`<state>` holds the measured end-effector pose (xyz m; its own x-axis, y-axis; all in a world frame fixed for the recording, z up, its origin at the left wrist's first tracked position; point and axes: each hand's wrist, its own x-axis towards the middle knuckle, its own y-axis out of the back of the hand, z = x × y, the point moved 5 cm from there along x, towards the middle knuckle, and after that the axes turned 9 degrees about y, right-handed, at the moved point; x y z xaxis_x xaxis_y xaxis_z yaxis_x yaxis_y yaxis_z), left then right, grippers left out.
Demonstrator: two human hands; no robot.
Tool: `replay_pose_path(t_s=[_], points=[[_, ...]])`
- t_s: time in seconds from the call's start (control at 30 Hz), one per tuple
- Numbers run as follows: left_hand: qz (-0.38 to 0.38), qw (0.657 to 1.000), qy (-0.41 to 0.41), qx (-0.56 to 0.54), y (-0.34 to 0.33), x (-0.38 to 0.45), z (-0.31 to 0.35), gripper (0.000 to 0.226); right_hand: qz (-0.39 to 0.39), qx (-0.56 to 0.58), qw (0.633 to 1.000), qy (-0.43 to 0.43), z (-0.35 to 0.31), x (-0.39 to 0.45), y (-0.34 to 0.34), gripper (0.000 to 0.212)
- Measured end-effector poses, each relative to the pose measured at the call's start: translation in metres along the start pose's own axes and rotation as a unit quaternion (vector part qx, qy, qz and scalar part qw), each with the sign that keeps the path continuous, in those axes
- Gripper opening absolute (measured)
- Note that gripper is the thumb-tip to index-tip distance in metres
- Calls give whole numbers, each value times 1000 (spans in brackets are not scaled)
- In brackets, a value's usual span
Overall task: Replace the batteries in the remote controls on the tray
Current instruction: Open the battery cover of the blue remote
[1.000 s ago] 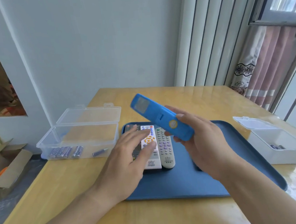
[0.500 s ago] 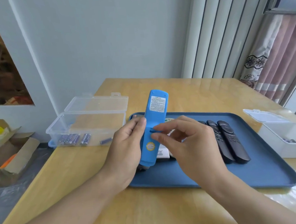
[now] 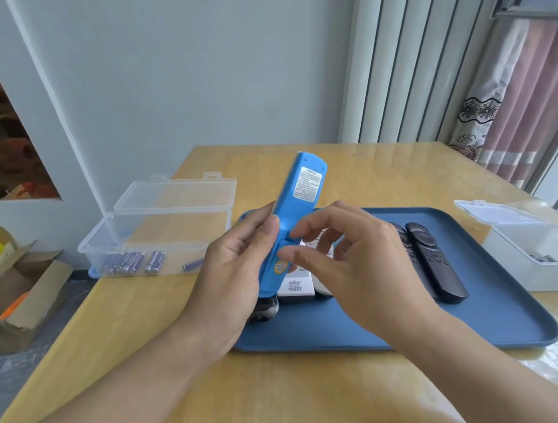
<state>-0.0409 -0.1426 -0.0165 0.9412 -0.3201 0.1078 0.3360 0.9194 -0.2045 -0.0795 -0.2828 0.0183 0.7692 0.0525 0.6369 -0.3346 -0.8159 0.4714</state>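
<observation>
Cardboard box (image 3: 11, 301) on floor left of table (image 3: 290, 399); striped curtain (image 3: 518, 110) by window.

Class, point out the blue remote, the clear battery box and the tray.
blue remote (image 3: 303, 195), head view, back face below label
clear battery box (image 3: 156, 238), head view, front wall
tray (image 3: 489, 323), head view, bare floor

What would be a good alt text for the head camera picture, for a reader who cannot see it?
A left hand holds a blue remote back side up above a blue tray, while the right hand touches its back. Two black remotes lie on the tray; a clear box holds batteries.
</observation>
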Motion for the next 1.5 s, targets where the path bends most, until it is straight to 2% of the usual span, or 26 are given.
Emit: replay_pose_path(t_s=[0.13, 0.27, 0.37, 0.47, 0.53, 0.67, 0.83, 0.9, 0.93, 1.03, 1.07, 1.2, 1.5], points=[[17, 1000, 16, 2, -1, -1, 0, 36, -49, -5, 998, -34, 2, 3, 3, 21], [55, 996, 53, -40, 2, 0, 0, 33, -97, 37, 993, -51, -3, 8, 11, 14], [75, 989, 83, -96, 7, 2, -2, 32, -123, -8, 985, -119, 7, 14, 35, 9], [73, 981, 106, -148, 8, 1, -2, 35, -243, -138, 942, -188, 20, 9, 54, 13], [73, 976, 115, -172, 7, 1, -1, 35, -288, -211, 909, -214, 29, 4, 58, 15], [53, 965, 144, -214, 5, 0, -1, 38, -334, -316, 855, -239, 39, -4, 57, 20], [36, 964, 155, -212, 3, -1, -2, 38, -350, -388, 825, -217, 38, -8, 48, 31], [32, 967, 155, -198, 2, -1, -2, 39, -312, -396, 843, -186, 33, -3, 47, 33], [29, 968, 153, -195, 1, -1, -2, 38, -276, -382, 866, -164, 28, 1, 47, 30], [23, 976, 138, -164, 0, -1, -3, 36, -151, -240, 957, -54, 8, 9, 40, 19], [19, 979, 133, -152, -1, -2, -3, 36, -117, -193, 974, -9, 0, 9, 35, 16], [-13, 982, 131, -134, -3, -3, -6, 39, -81, -199, 971, 102, -11, -1, 11, 10], [-34, 974, 131, -183, -6, -4, -8, 39, -54, -188, 971, 139, -3, -3, 2, 19]])
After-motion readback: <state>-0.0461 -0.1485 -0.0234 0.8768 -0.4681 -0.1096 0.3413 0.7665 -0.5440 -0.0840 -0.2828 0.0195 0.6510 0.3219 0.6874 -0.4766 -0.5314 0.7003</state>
